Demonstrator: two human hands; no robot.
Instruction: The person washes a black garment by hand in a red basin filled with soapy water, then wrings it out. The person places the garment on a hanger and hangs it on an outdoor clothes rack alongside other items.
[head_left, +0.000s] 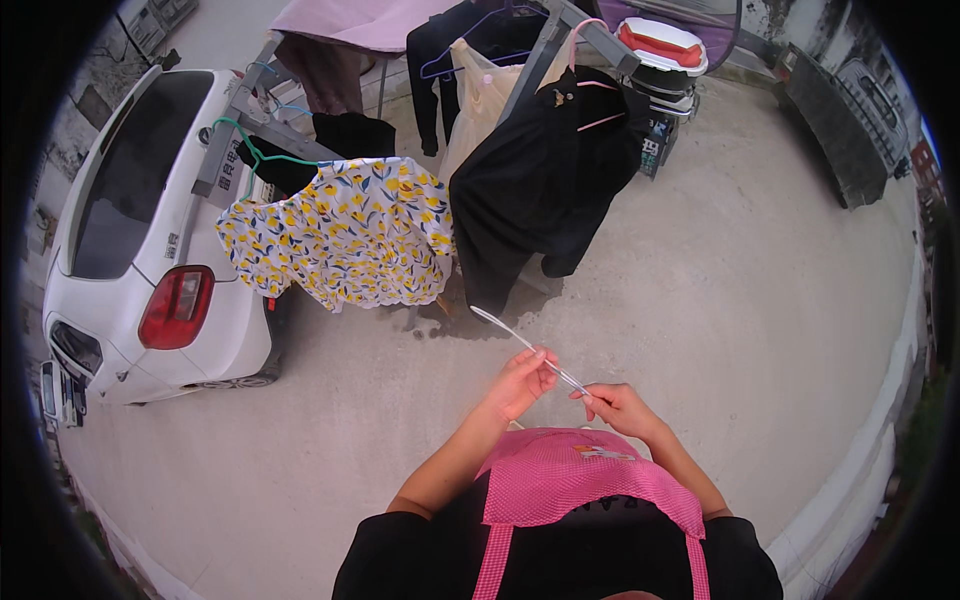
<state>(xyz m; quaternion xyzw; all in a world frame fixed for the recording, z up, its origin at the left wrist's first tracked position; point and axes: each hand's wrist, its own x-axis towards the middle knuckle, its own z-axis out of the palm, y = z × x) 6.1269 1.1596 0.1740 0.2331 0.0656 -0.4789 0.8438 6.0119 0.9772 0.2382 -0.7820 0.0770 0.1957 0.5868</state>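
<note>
A thin white clothes hanger (506, 328), seen nearly edge-on, slants in front of me. My left hand (526, 381) pinches it near the middle between thumb and fingers. At its lower right end, my right hand (616, 409) grips it by thumb and forefinger. Beyond the hands, a white blouse with a yellow and blue flower print (360, 232) hangs from a green hanger (259, 154). Black trousers (536, 187) on a pink hanger (583, 31) hang to the right of the blouse. A pink apron (585, 480) covers my front.
A grey metal drying rack (262, 124) carries the laundry, with a cream garment (480, 94) and a dark top (427, 82) behind. A white car (217, 322) is parked left. Right of the rack stands a scooter (660, 112). Wet patches darken the concrete ground (517, 319).
</note>
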